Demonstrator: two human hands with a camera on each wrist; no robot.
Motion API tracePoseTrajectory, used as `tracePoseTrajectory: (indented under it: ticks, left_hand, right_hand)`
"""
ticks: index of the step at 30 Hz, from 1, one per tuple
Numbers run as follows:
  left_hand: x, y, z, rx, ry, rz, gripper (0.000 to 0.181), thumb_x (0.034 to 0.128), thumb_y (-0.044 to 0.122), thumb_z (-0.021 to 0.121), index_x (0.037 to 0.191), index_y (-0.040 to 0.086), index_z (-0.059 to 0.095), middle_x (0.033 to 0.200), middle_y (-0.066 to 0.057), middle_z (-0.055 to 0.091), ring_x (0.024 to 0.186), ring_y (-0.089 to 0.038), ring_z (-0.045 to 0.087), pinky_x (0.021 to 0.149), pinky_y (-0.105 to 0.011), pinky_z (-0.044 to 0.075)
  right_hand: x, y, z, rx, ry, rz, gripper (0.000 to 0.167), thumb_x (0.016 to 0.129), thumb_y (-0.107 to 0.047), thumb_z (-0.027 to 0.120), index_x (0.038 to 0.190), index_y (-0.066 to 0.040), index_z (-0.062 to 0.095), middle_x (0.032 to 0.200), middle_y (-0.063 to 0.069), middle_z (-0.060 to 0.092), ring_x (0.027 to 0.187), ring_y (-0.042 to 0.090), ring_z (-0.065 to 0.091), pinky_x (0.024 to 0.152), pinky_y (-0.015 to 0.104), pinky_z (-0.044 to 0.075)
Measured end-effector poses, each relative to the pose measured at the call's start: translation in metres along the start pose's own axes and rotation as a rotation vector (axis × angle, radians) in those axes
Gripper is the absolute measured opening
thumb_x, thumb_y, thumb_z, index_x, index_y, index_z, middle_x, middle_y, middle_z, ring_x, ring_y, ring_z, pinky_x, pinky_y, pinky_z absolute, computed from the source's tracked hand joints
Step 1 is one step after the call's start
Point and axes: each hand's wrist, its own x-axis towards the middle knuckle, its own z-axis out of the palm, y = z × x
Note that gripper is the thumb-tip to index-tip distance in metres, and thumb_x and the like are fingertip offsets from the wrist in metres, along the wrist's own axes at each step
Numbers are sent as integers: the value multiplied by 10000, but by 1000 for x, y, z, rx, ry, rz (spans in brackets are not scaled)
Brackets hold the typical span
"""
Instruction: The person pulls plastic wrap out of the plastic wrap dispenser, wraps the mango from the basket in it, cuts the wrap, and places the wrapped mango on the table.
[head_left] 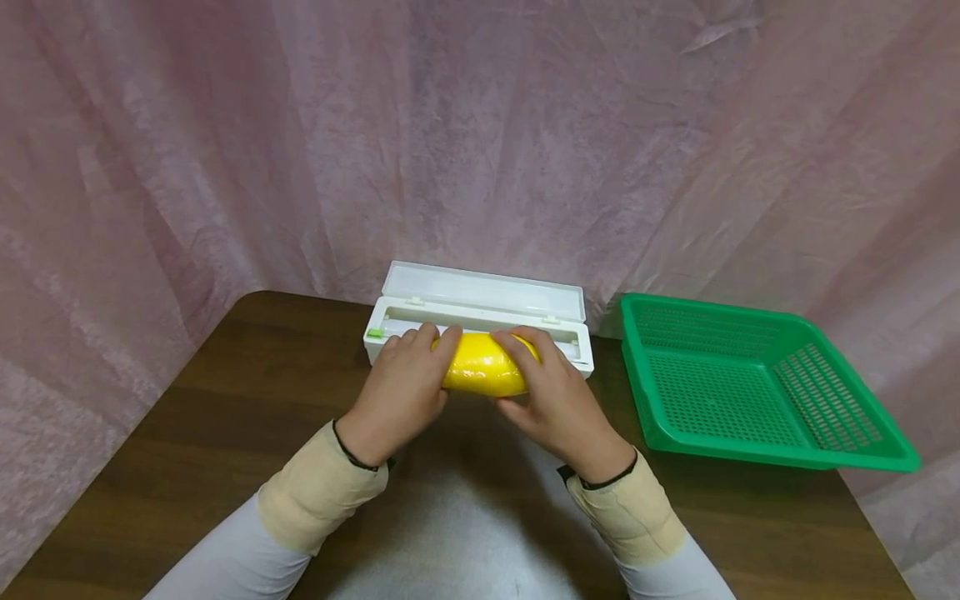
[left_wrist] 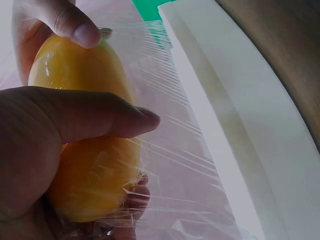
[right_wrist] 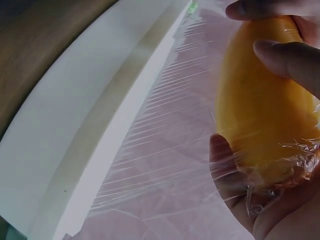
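Both hands hold a glossy yellow oval fruit (head_left: 483, 365) in front of a white cling film dispenser (head_left: 480, 312). The left hand (head_left: 405, 387) grips its left end and the right hand (head_left: 558, 400) its right end. In the left wrist view the left thumb (left_wrist: 110, 115) lies across the fruit (left_wrist: 95, 185), and a small greenish stem (left_wrist: 106, 33) shows near the right thumb. Clear cling film (right_wrist: 155, 135) stretches from the dispenser's edge (right_wrist: 100, 135) to the fruit and bunches around it in the right wrist view.
The dispenser's lid (head_left: 483, 286) stands raised at the back, with a small green piece (head_left: 375, 333) at its body's left end. To the right, a green perforated basket (head_left: 750, 454) sits on the brown wooden table (head_left: 225, 433). A pink curtain (head_left: 480, 150) hangs behind.
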Motion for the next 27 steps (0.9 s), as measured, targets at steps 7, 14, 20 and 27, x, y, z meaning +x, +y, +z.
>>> tracePoseTrajectory:
  ticks: [7,14,20,27]
  left_hand:
    - [1,1,-2,12,20,14,615,672,-7,788,1235,54,548,909,-133,583,739,-320,566,692,-424,459]
    - [2,0,-5,15,28,14,622,676,-15,772,1247,58,537,913,-132,574,752,-326,570,693,-420,457]
    - [-1,2,-9,13,24,6,644,671,-5,792,1258,62,537,925,-132,574,763,-324,564,705,-416,455]
    - [-2,4,-12,21,45,9,614,686,-7,766,1255,59,544,914,-131,571,744,-323,554,700,-421,457]
  right_hand:
    - [1,-1,-3,-14,28,-23,801,715,-151,895,1411,-121,501,1320,145,533,1053,312,640,888,435,570]
    - [2,-2,-6,-15,37,-26,806,712,-158,901,1413,-128,504,1331,137,532,1053,313,642,889,435,567]
    - [1,-5,-8,-17,39,-28,807,714,-174,908,1412,-124,506,1330,140,531,1053,314,645,881,430,573]
    - [1,-9,-11,-22,51,-30,800,714,-178,906,1406,-119,509,1323,145,535,1039,314,650,874,430,580]
